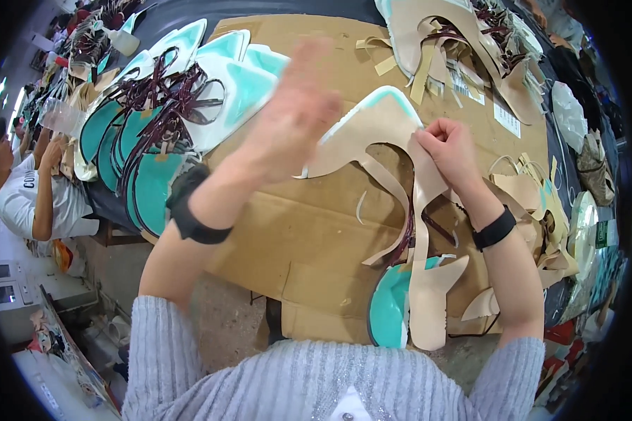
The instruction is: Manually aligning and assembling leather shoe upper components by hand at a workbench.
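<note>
Head: right hand pinches beige piece, blurred left hand seemingly near.

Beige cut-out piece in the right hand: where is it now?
In the head view, the beige cut-out piece is right of centre, mostly over cardboard, between the left hand and the right hand.

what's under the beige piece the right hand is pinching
Cardboard shows around the beige piece; a teal part and dark red straps peek out beneath its strips. What its body covers cannot be seen.

Left fingers blurred; grey sweater, beige upper-right piece cut by edges.
</note>
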Demonstrator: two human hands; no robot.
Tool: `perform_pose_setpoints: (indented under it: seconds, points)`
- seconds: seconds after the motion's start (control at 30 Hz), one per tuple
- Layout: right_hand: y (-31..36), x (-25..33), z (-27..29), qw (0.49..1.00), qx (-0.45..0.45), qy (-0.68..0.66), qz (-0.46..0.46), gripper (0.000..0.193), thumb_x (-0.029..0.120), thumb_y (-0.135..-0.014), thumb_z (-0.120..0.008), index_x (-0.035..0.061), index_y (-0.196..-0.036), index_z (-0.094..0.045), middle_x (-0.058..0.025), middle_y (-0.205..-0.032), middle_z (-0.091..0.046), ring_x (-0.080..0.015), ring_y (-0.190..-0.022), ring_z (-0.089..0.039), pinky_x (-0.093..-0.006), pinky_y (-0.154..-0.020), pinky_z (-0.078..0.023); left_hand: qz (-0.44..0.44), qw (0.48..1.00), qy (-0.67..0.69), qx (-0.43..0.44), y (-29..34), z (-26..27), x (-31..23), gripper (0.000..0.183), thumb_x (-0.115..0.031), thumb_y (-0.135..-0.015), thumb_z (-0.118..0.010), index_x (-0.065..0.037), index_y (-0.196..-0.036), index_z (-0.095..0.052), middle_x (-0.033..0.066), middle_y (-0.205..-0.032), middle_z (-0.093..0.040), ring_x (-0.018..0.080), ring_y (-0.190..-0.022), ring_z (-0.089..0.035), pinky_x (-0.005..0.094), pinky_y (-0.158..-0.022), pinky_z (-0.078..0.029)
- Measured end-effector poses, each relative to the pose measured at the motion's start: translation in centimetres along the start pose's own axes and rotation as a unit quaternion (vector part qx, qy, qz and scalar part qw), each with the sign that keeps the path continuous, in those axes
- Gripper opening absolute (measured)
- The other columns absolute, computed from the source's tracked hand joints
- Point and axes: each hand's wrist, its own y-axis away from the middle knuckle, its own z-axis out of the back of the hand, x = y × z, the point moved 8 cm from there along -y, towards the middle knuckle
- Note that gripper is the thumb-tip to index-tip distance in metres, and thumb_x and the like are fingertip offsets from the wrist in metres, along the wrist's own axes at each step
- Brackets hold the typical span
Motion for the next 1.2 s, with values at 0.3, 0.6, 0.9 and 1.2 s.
perform_pose_setpoints:
  seconds: [0.3, 0.6, 0.9, 1.2]
  points:
    - [3.6, 1.9, 1.5, 0.989, 0.040, -0.042, -0.133, 0.023, 0.018, -0.084, -0.069, -0.0041, -0.086, -0.064, -0.0058, -0.067, -0.064, -0.0066, -0.048, -0.055, -0.0196, -0.038, -0.039, -0.223, 0.944, -0.093, 0.226, 0.5, -11.0, -4.0, 0.074, -0.054, -0.094, -0.038, 0.004, -0.140, -0.034, 0.0207, -0.147, -0.033, 0.0291, -0.141, -0.025, 0.0398, -0.116, -0.017]
    - [10.2, -3.3, 0.4, 0.910, 0.041, -0.276, -0.306, 0.017, 0.015, -0.087, -0.066, 0.0003, -0.079, -0.061, -0.0098, -0.066, -0.066, -0.0100, -0.045, -0.057, -0.0189, -0.035, -0.036, -0.244, 0.929, -0.104, 0.259, -0.5, -11.6, -5.3, 0.068, -0.050, -0.095, -0.041, -0.001, -0.142, -0.034, 0.0148, -0.149, -0.033, 0.0274, -0.141, -0.023, 0.0428, -0.116, -0.016]
    - [10.3, -3.2, 0.5, 0.925, 0.005, -0.223, -0.307, 0.021, 0.017, -0.089, -0.064, 0.0009, -0.077, -0.060, -0.0089, -0.066, -0.065, -0.0105, -0.046, -0.058, -0.0197, -0.037, -0.040, -0.280, 0.900, -0.144, 0.302, 0.3, -12.4, -6.0, 0.069, -0.053, -0.091, -0.040, -0.013, -0.147, -0.031, 0.0074, -0.151, -0.032, 0.0283, -0.142, -0.021, 0.0498, -0.115, -0.012]
    - [11.5, -3.0, 0.8, 0.916, 0.008, -0.251, -0.312, 0.017, 0.016, -0.088, -0.065, 0.0011, -0.079, -0.061, -0.0080, -0.066, -0.064, -0.0103, -0.048, -0.058, -0.0203, -0.040, -0.042, -0.298, 0.888, -0.147, 0.317, 0.3, -12.3, -5.7, 0.069, -0.063, -0.091, -0.032, -0.021, -0.146, -0.034, 0.0039, -0.152, -0.031, 0.0288, -0.142, -0.022, 0.0548, -0.114, -0.010]
